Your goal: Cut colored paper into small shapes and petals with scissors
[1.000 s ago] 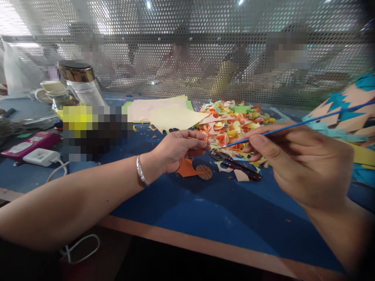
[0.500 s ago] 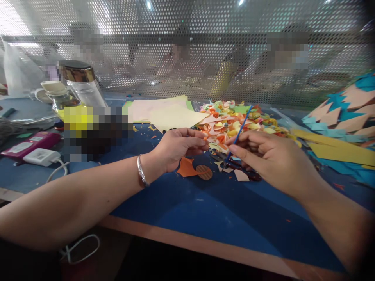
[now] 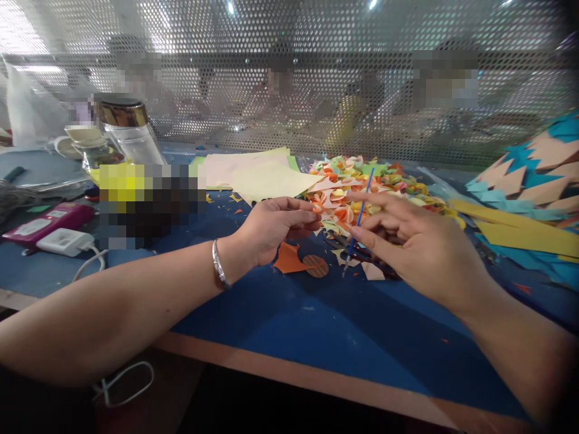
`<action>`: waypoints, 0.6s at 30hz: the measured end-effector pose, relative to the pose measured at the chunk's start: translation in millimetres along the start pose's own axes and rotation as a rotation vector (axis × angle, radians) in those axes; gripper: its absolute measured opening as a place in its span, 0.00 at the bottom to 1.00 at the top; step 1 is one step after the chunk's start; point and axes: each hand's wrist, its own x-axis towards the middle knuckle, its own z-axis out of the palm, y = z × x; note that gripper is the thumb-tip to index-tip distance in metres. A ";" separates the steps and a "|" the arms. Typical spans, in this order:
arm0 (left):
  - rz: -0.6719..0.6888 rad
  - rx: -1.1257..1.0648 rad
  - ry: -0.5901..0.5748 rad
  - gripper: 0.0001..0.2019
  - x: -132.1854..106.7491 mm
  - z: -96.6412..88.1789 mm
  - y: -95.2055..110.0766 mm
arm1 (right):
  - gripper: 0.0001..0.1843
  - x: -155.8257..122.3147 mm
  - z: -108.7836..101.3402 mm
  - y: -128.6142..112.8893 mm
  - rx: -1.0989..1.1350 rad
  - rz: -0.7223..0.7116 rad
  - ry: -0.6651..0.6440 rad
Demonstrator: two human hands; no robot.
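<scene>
My left hand (image 3: 280, 226), with a silver bangle at the wrist, is closed in a pinch on a small orange paper piece (image 3: 317, 210), mostly covered by the fingers. Between the thumb and fingers of my right hand (image 3: 402, 241) is a thin blue stick (image 3: 362, 208), tilted, its pale lower tip just above the tabletop. Under the hands lie an orange paper scrap (image 3: 289, 258) and a round ribbed brown disc (image 3: 315, 266). Behind them rises a heap of curled paper pieces (image 3: 344, 196) in orange, yellow and green. Dark-handled scissors, it seems, are partly hidden by my right hand.
Stacked pale paper sheets (image 3: 246, 172) lie at the back. A lidded bottle (image 3: 129, 129), a white charger (image 3: 63, 242) and a magenta box (image 3: 49, 223) stand left. Right are yellow paper strips (image 3: 520, 235) and a blue-and-peach paper cone (image 3: 538, 163). People show behind a perforated metal screen (image 3: 289, 108).
The blue stick has swung more upright and its top has shifted left. My right index finger has straightened a little. My left hand has hardly moved.
</scene>
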 end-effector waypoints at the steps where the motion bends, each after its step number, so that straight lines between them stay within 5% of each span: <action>1: 0.010 -0.002 -0.002 0.07 0.4 -0.4 -0.1 | 0.20 -0.9 -0.3 0.0 -0.024 -0.008 -0.019; 11: 0.019 0.001 0.036 0.08 -0.7 1.0 2.7 | 0.09 -1.7 -1.5 -4.2 -0.035 -0.044 -0.037; 18: 0.005 -0.012 0.028 0.07 0.9 0.2 1.6 | 0.09 -3.3 -5.5 -19.2 0.029 -0.098 0.107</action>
